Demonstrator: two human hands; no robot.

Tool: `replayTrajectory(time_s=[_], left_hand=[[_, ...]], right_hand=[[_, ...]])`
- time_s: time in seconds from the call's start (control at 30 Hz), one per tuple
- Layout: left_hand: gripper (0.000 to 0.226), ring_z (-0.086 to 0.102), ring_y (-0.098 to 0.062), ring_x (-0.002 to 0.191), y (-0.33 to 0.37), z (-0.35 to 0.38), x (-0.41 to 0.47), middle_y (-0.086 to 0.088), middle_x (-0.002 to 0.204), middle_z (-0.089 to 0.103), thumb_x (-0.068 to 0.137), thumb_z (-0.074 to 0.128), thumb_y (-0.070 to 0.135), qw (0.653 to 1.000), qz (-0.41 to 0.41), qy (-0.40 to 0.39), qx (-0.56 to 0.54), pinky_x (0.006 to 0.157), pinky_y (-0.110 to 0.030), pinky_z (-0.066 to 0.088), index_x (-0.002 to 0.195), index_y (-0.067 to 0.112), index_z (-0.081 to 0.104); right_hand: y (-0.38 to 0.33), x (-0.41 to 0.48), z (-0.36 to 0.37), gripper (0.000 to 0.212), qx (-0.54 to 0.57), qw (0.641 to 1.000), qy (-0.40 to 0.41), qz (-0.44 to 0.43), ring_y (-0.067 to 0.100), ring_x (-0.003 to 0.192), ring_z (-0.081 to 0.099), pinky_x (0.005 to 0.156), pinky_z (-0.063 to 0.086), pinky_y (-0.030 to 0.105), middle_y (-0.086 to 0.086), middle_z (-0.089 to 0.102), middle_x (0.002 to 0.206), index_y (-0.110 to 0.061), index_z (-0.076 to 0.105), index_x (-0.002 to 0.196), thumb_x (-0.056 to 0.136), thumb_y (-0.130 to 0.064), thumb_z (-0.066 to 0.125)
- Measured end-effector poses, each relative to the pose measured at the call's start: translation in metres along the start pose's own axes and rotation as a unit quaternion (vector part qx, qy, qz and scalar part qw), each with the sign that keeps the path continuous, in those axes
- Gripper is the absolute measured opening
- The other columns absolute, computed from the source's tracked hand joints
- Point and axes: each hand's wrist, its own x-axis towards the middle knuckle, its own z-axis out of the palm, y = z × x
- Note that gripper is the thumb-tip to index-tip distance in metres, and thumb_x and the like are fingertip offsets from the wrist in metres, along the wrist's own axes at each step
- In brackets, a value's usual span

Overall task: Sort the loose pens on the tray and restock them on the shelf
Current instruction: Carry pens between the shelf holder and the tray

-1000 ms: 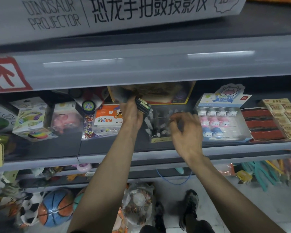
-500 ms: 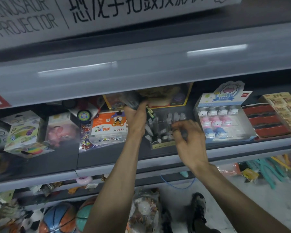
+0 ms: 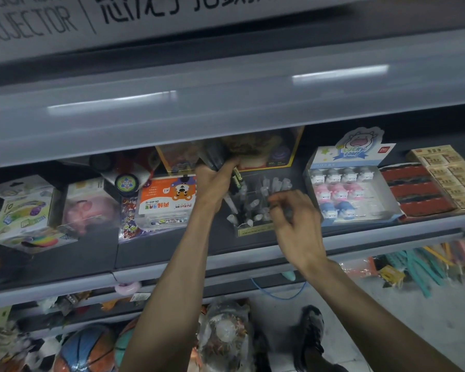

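Shelf [image 3: 253,251] of toys and stationery, seen from above. Left of centre sits an orange box [image 3: 167,194]. Just beside it, the left hand [image 3: 215,183] grips a bundle of dark pens [image 3: 236,178], raised at the back left corner of a clear pen holder [image 3: 253,208] filled with capped pens. The right hand [image 3: 298,221] curls its fingers over the holder's right side; blur hides whether it pinches anything. Further right stands 1 box of cow erasers [image 3: 355,189].

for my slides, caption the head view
Left hand grips a bundle of pens; right hand at the clear pen holder.
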Motion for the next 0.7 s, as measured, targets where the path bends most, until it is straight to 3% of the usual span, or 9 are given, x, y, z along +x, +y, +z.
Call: replayTrajectory(time_s=[0.13, 0.2, 0.33, 0.43, 0.53, 0.63, 0.7], left_hand=[[0.031, 0.056, -0.008, 0.049, 0.0, 0.001, -0.006, 0.009, 0.053, 0.061, 0.091, 0.076, 0.013, 0.995, 0.036, -0.051, 0.076, 0.051, -0.024, 0.044, 0.062, 0.011, 0.068], [0.031, 0.053, -0.009, 0.047, -0.002, 0.001, -0.007, 0.007, 0.053, 0.06, 0.093, 0.076, 0.014, 0.994, 0.047, -0.054, 0.087, 0.048, -0.022, 0.041, 0.063, 0.007, 0.068], [0.025, 0.073, -0.024, 0.077, -0.006, -0.007, -0.003, -0.02, 0.085, 0.074, 0.088, 0.083, 0.014, 0.993, 0.052, -0.08, 0.065, 0.07, -0.03, 0.058, 0.089, -0.008, 0.071], [0.019, 0.075, -0.024, 0.087, -0.01, -0.012, -0.002, -0.013, 0.092, 0.076, 0.084, 0.086, 0.012, 0.99, 0.049, -0.111, 0.071, 0.081, -0.036, 0.061, 0.095, 0.002, 0.075], [0.013, 0.074, -0.024, 0.085, -0.01, -0.014, -0.002, -0.007, 0.086, 0.075, 0.083, 0.086, 0.006, 0.987, 0.053, -0.136, 0.064, 0.083, -0.041, 0.061, 0.087, 0.011, 0.075], [0.014, 0.075, -0.032, 0.09, -0.01, -0.016, -0.004, -0.009, 0.089, 0.078, 0.081, 0.084, -0.002, 0.983, 0.058, -0.165, 0.061, 0.088, -0.043, 0.061, 0.085, 0.01, 0.077], [0.017, 0.075, -0.027, 0.089, -0.01, -0.016, -0.005, -0.009, 0.091, 0.078, 0.08, 0.083, -0.006, 0.981, 0.05, -0.178, 0.054, 0.089, -0.041, 0.06, 0.087, 0.008, 0.077]], right_hand=[[0.0, -0.001, -0.001, 0.016, -0.001, 1.0, 0.0, -0.001, 0.007, 0.102, 0.055, 0.083, 0.036, 0.003, -0.014, 0.064, 0.101, -0.022, 0.071, 0.103, 0.095, -0.015, 0.058], [0.0, -0.002, -0.001, 0.016, 0.0, 1.0, -0.004, -0.001, 0.006, 0.102, 0.055, 0.082, 0.036, 0.003, -0.012, 0.064, 0.102, -0.021, 0.071, 0.103, 0.096, -0.014, 0.059], [0.001, -0.003, 0.0, 0.016, 0.002, 1.0, -0.005, 0.002, 0.006, 0.102, 0.055, 0.082, 0.037, 0.004, -0.012, 0.064, 0.102, -0.022, 0.071, 0.103, 0.096, -0.015, 0.058], [0.0, -0.003, 0.0, 0.017, 0.008, 1.0, -0.002, 0.007, 0.006, 0.1, 0.055, 0.08, 0.038, 0.005, -0.013, 0.063, 0.101, -0.022, 0.071, 0.102, 0.096, -0.014, 0.058], [-0.001, -0.004, 0.001, 0.016, 0.016, 1.0, -0.004, 0.008, 0.007, 0.1, 0.056, 0.08, 0.039, 0.006, -0.013, 0.063, 0.101, -0.022, 0.07, 0.102, 0.097, -0.013, 0.057], [-0.001, -0.004, 0.002, 0.017, 0.021, 1.0, -0.006, 0.009, 0.009, 0.1, 0.057, 0.081, 0.041, 0.01, -0.013, 0.063, 0.101, -0.022, 0.07, 0.103, 0.097, -0.013, 0.056], [-0.001, -0.003, 0.003, 0.018, 0.022, 1.0, -0.007, 0.01, 0.01, 0.101, 0.057, 0.082, 0.043, 0.013, -0.013, 0.063, 0.102, -0.022, 0.071, 0.103, 0.097, -0.014, 0.056]])
